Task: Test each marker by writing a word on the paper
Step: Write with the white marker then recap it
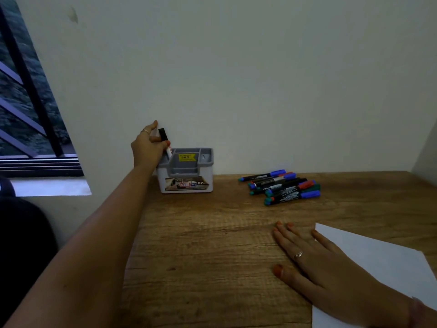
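My left hand is stretched to the far left of the desk and grips a black-capped marker, held upright with its lower end inside the left compartment of a small white and grey organiser box. A pile of several markers with blue, red and green caps lies at the back right of the desk. A white sheet of paper lies at the front right. My right hand rests flat, fingers spread, on the desk and the paper's left edge.
The wooden desk stands against a pale wall. A window with dark bars is at the left, beyond the desk's left edge. The box carries a yellow price sticker.
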The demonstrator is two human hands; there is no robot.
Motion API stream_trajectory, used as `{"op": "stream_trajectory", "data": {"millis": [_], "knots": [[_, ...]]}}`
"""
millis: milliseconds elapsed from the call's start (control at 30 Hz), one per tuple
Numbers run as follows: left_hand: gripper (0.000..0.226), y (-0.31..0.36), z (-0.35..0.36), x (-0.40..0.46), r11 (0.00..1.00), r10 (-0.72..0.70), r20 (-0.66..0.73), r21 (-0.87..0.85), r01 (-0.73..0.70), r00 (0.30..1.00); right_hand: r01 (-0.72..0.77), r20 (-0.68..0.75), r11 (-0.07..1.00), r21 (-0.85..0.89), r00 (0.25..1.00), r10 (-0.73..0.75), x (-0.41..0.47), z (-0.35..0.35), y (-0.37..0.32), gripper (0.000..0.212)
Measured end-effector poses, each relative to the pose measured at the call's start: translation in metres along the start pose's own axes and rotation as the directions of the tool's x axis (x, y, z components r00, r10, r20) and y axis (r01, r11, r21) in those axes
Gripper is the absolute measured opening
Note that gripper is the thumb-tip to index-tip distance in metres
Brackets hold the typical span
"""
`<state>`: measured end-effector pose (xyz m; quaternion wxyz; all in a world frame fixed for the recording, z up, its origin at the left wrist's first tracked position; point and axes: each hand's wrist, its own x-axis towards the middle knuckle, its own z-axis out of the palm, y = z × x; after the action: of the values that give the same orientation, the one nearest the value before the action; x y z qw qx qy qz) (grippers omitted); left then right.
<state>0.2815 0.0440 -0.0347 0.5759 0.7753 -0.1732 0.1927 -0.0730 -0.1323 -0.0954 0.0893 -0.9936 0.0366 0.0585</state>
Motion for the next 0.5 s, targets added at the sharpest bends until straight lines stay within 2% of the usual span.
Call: {"op": "stream_trajectory", "data": {"millis": [167,300,400,500], "knots": [[0.058,0.004,0.002,0.000,0.994,-0.101,-0.030,0.044,0.103,0.994,0.003,-0.005,1.000,-0.001,1.000,-0.003,0.000,0.000,0.000,0.096],[0.062,0.005,-0.001,0.003,0.983,-0.148,-0.018,0.110,0.150,0.989,0.004,-0.010,1.000,0.007,1.000,-0.004,0.000,0.001,0.001,0.095],[0.064,0.006,-0.005,0.000,0.989,-0.122,-0.052,0.082,0.126,0.991,0.008,-0.025,1.000,0.000,1.000,-0.008,0.000,0.004,0.003,0.096],[0.059,0.011,-0.009,-0.005,0.997,-0.020,-0.098,0.073,0.027,0.995,0.013,-0.028,1.000,-0.007,1.000,-0.014,-0.001,0.004,0.004,0.094]]}}
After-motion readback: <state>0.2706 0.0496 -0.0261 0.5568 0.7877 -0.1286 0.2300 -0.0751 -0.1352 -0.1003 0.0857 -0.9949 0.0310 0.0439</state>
